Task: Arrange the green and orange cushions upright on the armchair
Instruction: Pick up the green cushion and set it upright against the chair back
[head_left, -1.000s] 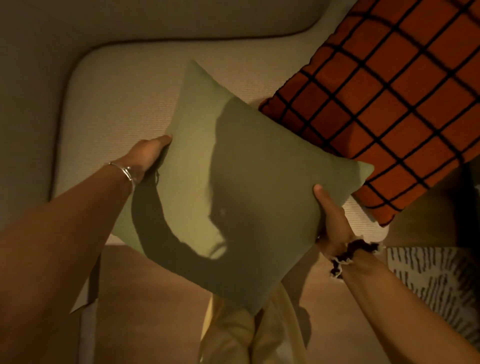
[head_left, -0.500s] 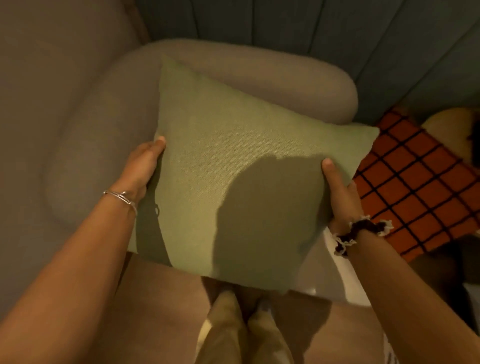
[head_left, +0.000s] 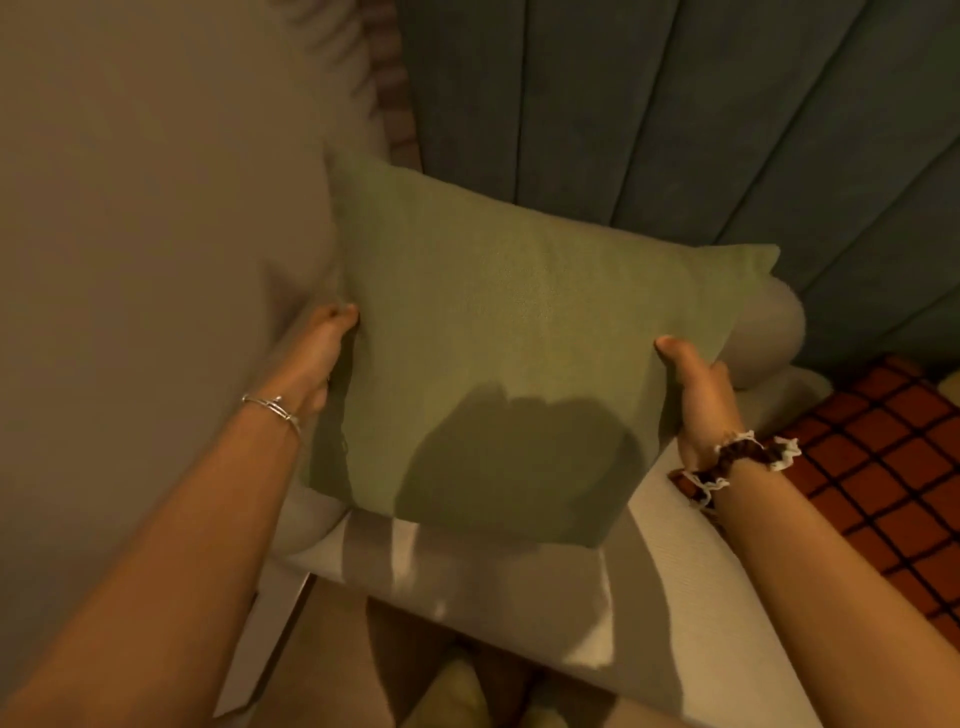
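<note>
The square green fabric cushion is held up over the beige upholstered armchair, between both hands. The left hand clasps its left edge, fingers hidden behind the fabric; the right hand grips the right edge, thumb on the front face. The orange cushion with a black grid lies at the right, beside the right wrist.

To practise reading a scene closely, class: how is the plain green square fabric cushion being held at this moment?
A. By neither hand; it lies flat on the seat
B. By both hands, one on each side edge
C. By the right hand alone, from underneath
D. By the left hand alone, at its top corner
B: the left hand grips one side edge of the plain green square fabric cushion and the right hand grips the opposite edge.
</note>
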